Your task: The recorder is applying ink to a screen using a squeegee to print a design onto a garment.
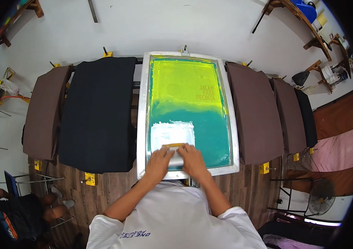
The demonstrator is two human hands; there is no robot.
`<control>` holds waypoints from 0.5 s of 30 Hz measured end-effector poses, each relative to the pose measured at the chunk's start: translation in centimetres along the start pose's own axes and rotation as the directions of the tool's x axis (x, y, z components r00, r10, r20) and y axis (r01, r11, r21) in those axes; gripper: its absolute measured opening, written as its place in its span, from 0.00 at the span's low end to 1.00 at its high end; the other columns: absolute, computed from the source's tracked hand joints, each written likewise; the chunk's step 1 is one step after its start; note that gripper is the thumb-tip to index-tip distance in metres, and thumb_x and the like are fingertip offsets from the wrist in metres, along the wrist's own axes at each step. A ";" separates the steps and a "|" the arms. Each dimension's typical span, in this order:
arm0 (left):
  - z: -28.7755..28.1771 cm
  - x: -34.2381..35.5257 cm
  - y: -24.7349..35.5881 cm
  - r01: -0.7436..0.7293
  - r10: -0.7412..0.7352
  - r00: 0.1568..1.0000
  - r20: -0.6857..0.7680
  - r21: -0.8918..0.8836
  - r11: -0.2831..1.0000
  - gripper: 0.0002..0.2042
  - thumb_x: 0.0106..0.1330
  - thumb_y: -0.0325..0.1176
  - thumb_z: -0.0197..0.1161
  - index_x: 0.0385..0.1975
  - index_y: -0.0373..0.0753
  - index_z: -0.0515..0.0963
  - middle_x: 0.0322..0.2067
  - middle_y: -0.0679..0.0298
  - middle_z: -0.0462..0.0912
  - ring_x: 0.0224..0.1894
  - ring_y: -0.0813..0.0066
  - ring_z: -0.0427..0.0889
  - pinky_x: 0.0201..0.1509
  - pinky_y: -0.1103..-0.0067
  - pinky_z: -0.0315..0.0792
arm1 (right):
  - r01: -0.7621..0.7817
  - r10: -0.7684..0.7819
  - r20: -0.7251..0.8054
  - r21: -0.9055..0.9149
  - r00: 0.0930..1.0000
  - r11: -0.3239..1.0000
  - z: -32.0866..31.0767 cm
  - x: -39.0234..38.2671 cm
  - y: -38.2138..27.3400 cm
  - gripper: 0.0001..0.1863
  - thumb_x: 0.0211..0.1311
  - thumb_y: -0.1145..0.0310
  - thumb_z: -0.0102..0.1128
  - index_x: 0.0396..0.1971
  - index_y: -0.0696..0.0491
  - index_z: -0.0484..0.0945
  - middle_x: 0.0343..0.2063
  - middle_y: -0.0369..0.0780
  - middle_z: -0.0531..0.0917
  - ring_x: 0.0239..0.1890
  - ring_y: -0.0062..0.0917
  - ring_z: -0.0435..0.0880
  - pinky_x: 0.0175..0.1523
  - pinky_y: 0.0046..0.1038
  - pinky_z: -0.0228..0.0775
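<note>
A screen-printing frame [233, 128] with pale metal sides lies in front of me. Its mesh is yellow-green [180, 79] at the far end and teal [211, 139] nearer to me, with a faint printed design in the far part. Low on the mesh, left of the middle, is a patch of white ink [172, 133]. Both my hands grip a squeegee [175, 160] at the near edge of this patch; its body is silvery, with a yellow-orange strip on the far side. My left hand [158, 162] is closed on its left part, my right hand [192, 160] on its right.
Brown [48, 114] and black [97, 114] cloth-covered boards flank the frame on the left, and more brown boards [256, 114] on the right. Yellow clamps [90, 179] stick out below them. A person [23, 211] sits at lower left. A fan [321, 197] stands at lower right.
</note>
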State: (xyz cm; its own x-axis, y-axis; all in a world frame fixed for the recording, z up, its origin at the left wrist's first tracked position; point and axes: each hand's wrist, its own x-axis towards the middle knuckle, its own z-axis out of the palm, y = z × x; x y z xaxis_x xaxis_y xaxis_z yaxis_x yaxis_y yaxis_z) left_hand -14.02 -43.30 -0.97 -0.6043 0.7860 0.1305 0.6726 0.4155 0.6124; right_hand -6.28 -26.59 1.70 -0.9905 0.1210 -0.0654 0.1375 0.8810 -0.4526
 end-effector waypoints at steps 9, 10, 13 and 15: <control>-2.8 1.7 0.7 0.016 -0.003 0.992 0.125 -0.104 0.994 0.20 0.47 0.14 0.58 0.43 0.33 0.81 0.38 0.48 0.84 0.40 0.48 0.81 0.49 0.62 0.72 | -0.063 0.062 0.119 0.004 0.991 0.998 -1.9 0.2 -0.8 0.20 0.45 0.78 0.63 0.42 0.48 0.80 0.42 0.41 0.80 0.47 0.39 0.80 0.46 0.44 0.69; -2.9 3.0 -0.1 -0.032 0.043 0.997 0.070 -0.155 0.987 0.19 0.48 0.14 0.57 0.43 0.33 0.82 0.37 0.49 0.84 0.38 0.48 0.80 0.46 0.61 0.72 | -0.059 0.058 0.106 0.003 0.993 0.998 -2.1 1.5 -0.3 0.18 0.46 0.78 0.62 0.41 0.48 0.80 0.41 0.41 0.81 0.46 0.39 0.81 0.46 0.45 0.69; -2.8 6.2 -1.6 -0.029 0.029 1.000 0.004 -0.072 0.997 0.19 0.50 0.13 0.56 0.43 0.34 0.82 0.38 0.48 0.84 0.39 0.47 0.82 0.48 0.60 0.73 | -0.072 0.073 0.059 -0.018 0.996 0.997 -2.7 5.2 0.8 0.17 0.46 0.78 0.61 0.40 0.50 0.79 0.39 0.43 0.81 0.45 0.41 0.81 0.45 0.46 0.71; -2.7 6.7 -1.9 0.000 0.001 1.000 0.016 -0.085 0.996 0.18 0.50 0.13 0.56 0.42 0.33 0.82 0.40 0.47 0.84 0.40 0.47 0.82 0.48 0.60 0.74 | -0.097 0.100 0.087 -0.039 0.991 0.995 -2.7 6.1 1.1 0.19 0.44 0.78 0.62 0.40 0.51 0.79 0.39 0.44 0.81 0.45 0.43 0.80 0.45 0.44 0.74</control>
State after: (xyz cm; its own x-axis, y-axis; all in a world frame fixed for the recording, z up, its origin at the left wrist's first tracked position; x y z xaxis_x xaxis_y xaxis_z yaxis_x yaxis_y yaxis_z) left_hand -20.47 -40.09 0.88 -0.5966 0.7937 0.1189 0.6336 0.3749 0.6768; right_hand -12.18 -23.67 3.17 -0.9677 0.1684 -0.1876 0.2329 0.8824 -0.4089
